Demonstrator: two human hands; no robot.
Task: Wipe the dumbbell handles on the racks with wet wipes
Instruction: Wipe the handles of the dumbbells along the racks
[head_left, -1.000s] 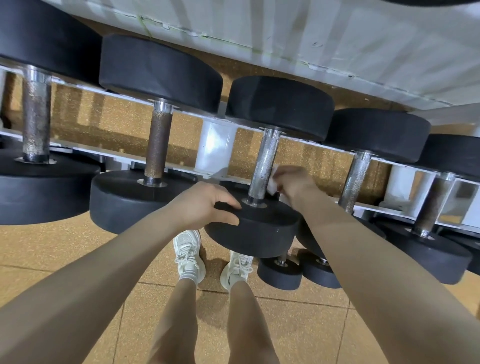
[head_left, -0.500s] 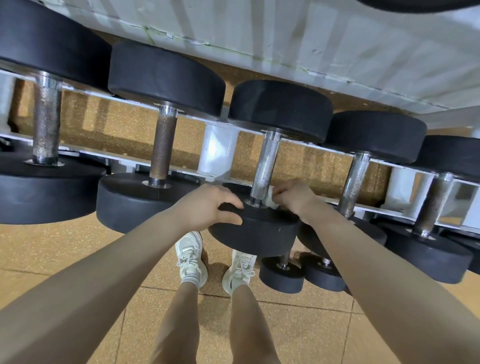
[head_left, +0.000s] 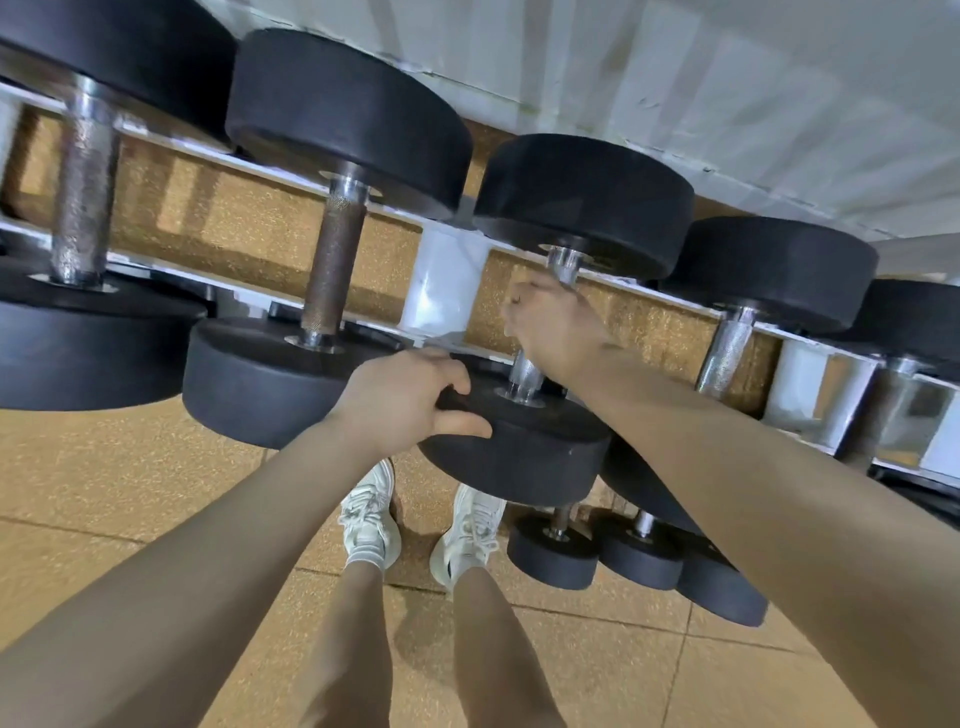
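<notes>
Several black dumbbells lie across a white rack (head_left: 441, 283). My right hand (head_left: 553, 325) is wrapped around the upper part of the chrome handle (head_left: 524, 371) of the middle dumbbell. A small white edge at its fingers may be the wet wipe; the hand hides the rest. My left hand (head_left: 410, 402) grips the rim of that dumbbell's near black head (head_left: 524, 447). The far head (head_left: 584, 202) rests on the back rail. To the left, a dumbbell has a brown, rusty handle (head_left: 332, 270).
More dumbbells sit right (head_left: 727, 353) and far left (head_left: 83, 202) on the rack. Smaller dumbbells (head_left: 556, 551) stand on a lower level near my white shoes (head_left: 371, 514). Tan cork-like floor tiles lie below, and a white wall stands behind the rack.
My right hand has slid up the chrome handle from its lower end near the front head to the upper part. My left hand stays on the front head.
</notes>
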